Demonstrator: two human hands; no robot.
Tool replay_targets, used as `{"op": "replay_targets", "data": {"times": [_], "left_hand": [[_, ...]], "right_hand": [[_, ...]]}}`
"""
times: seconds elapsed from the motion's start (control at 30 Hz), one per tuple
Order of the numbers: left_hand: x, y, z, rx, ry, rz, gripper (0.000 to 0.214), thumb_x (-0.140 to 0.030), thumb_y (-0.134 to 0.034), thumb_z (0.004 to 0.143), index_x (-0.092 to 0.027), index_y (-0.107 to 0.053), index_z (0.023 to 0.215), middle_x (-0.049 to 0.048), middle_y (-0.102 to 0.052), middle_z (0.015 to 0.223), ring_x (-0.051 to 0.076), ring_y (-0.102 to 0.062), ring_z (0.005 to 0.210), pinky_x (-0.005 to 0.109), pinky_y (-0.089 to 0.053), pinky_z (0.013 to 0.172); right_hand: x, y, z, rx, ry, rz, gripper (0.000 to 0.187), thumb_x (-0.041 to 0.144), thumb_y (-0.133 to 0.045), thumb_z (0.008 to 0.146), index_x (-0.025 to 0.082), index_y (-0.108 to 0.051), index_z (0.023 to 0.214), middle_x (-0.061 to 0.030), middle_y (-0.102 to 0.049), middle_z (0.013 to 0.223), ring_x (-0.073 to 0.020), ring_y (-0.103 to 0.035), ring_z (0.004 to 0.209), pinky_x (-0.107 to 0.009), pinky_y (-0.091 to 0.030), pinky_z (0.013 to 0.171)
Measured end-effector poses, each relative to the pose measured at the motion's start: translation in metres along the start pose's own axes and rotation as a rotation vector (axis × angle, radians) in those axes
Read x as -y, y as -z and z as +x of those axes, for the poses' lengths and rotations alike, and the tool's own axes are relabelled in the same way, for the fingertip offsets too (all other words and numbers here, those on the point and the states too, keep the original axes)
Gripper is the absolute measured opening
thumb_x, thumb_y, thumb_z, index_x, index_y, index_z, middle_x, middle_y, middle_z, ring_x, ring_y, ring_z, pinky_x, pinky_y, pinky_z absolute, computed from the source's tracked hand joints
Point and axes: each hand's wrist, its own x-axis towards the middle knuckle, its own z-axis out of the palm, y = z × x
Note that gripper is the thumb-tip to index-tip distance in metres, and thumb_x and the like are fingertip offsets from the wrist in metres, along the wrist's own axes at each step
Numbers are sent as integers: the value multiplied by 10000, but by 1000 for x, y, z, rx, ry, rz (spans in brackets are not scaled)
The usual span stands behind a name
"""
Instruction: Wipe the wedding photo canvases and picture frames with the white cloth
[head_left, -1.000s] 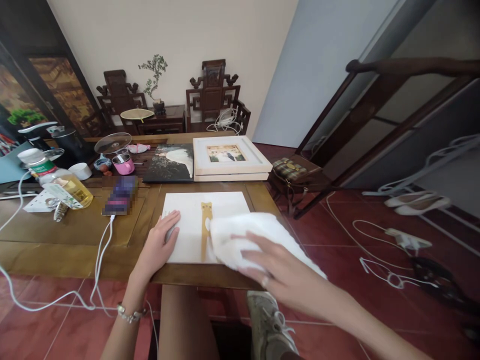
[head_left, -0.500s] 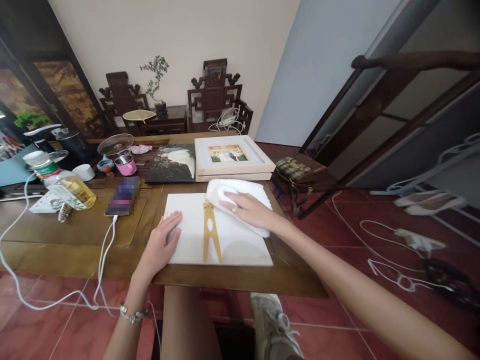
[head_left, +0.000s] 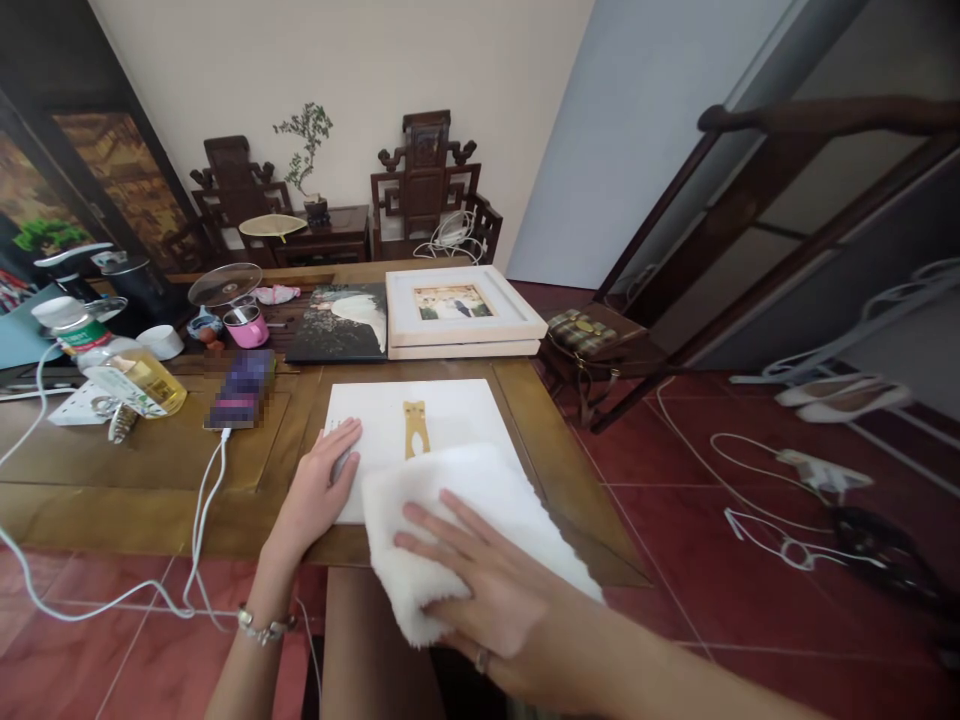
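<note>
A white flat panel, which looks like the back of a picture frame, lies on the wooden table with a gold stand leg on it. My left hand rests on the panel's left edge, fingers stretched out and holding nothing. At the near side, my right hand has hold of a fluffy white towel, fingers spread across its top. The towel covers the panel's near right part and the lower end of the stand leg, and hangs over the table's front edge.
Behind the panel lie a light wooden picture frame and a dark photo panel. Leftward are a phone on a white cable, an oil bottle, a pink cup and a power strip. A plaid bag sits right.
My right hand has drawn the towel from the panel's far right toward me to its near edge. The far right corner is now uncovered. My left hand stays on the left edge.
</note>
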Motion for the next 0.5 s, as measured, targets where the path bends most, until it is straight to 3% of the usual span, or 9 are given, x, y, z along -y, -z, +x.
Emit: {"op": "replay_targets", "data": {"times": [0.1,0.2,0.33,0.4,0.5], "left_hand": [[1,0,0,6,-4,3,381,-279,-455,918,-179,-577,1264,94,-551,1358,223,-470,1302,472,-266,1152],[1,0,0,5,3,4,388,-283,-456,917,-165,-572,1268,99,-550,1358,226,-465,1305,472,-261,1155],[0,0,1,3,7,7,395,-280,-456,916,-144,-569,1270,108,-546,1361,221,-462,1308,464,-261,1156],[0,0,1,0,2,6,393,-278,-455,917,-151,-568,1271,104,-546,1361,217,-464,1307,466,-261,1156],[0,0,1,-4,-1,1,385,-275,-451,917,-165,-572,1266,96,-552,1355,217,-470,1302,476,-262,1154]], "right_hand": [[-20,9,11,-26,11,7,227,202,-483,896,210,-676,1016,-99,-550,1342,-255,-263,1393,-567,-144,1141],[-63,19,37,-85,-32,-44,276,167,-417,927,178,-656,1065,-108,-647,1187,-259,-281,1386,-570,-185,1128],[-108,25,72,-211,-150,-128,287,246,-388,970,152,-633,1085,-125,-623,1230,-303,-335,1355,-582,-239,1094],[-110,24,80,-212,-201,-153,284,245,-403,965,140,-626,1107,-140,-611,1245,-319,-314,1363,-597,-237,1084],[-84,16,73,-172,-237,-187,285,220,-414,954,130,-636,1110,-175,-566,1297,-347,-240,1390,-636,-208,1074]]}}
